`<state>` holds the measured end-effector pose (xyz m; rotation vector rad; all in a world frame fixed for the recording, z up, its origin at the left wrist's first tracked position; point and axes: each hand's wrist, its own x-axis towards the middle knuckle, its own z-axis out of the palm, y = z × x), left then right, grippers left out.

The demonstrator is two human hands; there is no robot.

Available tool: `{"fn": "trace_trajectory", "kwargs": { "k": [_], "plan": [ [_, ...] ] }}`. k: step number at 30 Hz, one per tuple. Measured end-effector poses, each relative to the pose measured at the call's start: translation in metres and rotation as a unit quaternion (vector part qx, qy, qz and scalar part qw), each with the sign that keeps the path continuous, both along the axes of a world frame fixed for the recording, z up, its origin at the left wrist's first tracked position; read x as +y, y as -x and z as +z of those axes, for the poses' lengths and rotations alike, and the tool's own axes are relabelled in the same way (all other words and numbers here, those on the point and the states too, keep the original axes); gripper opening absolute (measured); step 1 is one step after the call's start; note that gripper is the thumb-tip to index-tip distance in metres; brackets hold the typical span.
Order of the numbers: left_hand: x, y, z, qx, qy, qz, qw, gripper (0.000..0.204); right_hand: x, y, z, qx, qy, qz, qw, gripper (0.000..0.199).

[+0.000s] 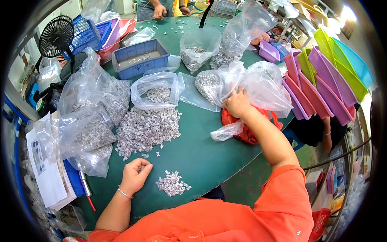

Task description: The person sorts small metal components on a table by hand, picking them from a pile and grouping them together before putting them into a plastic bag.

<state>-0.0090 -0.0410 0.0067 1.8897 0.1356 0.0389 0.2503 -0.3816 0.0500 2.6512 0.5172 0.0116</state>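
My left hand [137,176] rests on the green table, fingers curled and thumb on top; anything inside them is hidden. Just right of it lies a small pile of little silver metal parts [172,184]. Beyond is a larger heap of similar parts [148,127], spilling from the mouth of a clear plastic bag [139,90]. My right arm stretches forward, and my right hand [238,104] grips another clear plastic bag [262,82], whose film partly covers the fingers. Grey parts [209,84] fill this bag's left end. A red plastic bag [250,131] lies below that hand.
Full clear bags [90,121] crowd the left, beside papers [44,161] and a red-tipped pen [88,192]. A blue-grey bin [141,66] and a black fan [56,36] stand farther back. Stacked coloured trays [322,78] rise at right. Another person's hand [160,11] shows across the table.
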Motion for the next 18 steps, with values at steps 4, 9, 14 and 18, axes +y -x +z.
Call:
{"fn": "trace_trajectory", "kwargs": {
  "k": [4, 9, 14, 18],
  "plan": [
    [-0.001, -0.001, -0.001, 0.005, 0.004, -0.003, 1.000, 0.013, 0.002, 0.003, 0.001, -0.001, 0.047, 0.004, 0.999, 0.036],
    [-0.001, 0.000, -0.002, -0.008, 0.002, 0.001, 1.000, 0.013, 0.027, 0.017, 0.095, 0.080, -0.030, -0.067, 0.994, 0.050],
    [0.001, 0.001, 0.000, 0.018, 0.014, -0.004, 1.000, 0.011, 0.056, 0.001, 0.148, -0.201, -0.387, 0.075, 0.897, 0.030],
    [0.000, 0.000, 0.004, 0.022, 0.010, 0.002, 1.000, 0.011, 0.074, -0.047, 0.129, -0.093, -0.386, 0.097, 0.913, 0.049]
  ]
}}
